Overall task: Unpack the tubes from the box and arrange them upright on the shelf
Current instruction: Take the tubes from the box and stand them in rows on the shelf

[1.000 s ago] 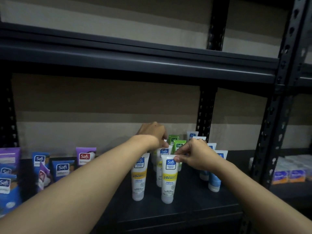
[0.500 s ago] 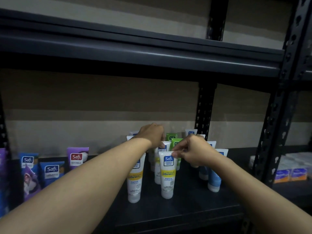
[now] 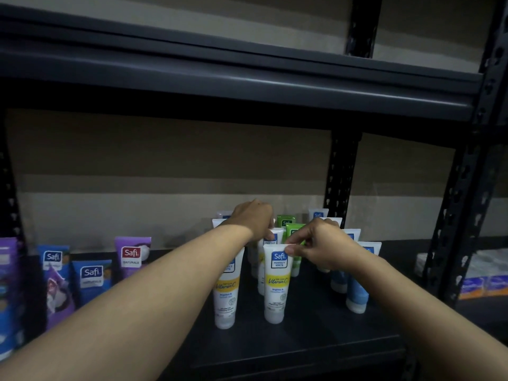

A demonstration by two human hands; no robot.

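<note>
Both hands work the upright row on the dark metal shelf (image 3: 302, 350): the right hand (image 3: 321, 250) pinches the front white-and-yellow plastic tube (image 3: 276, 284) by its crimp, the left hand (image 3: 254, 220) seemingly closed on a tube behind, so each should be squared gently before letting go.

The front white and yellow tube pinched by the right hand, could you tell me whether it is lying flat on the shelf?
No, the front white and yellow tube stands upright on its cap on the shelf, its top edge pinched by the right hand.
</note>
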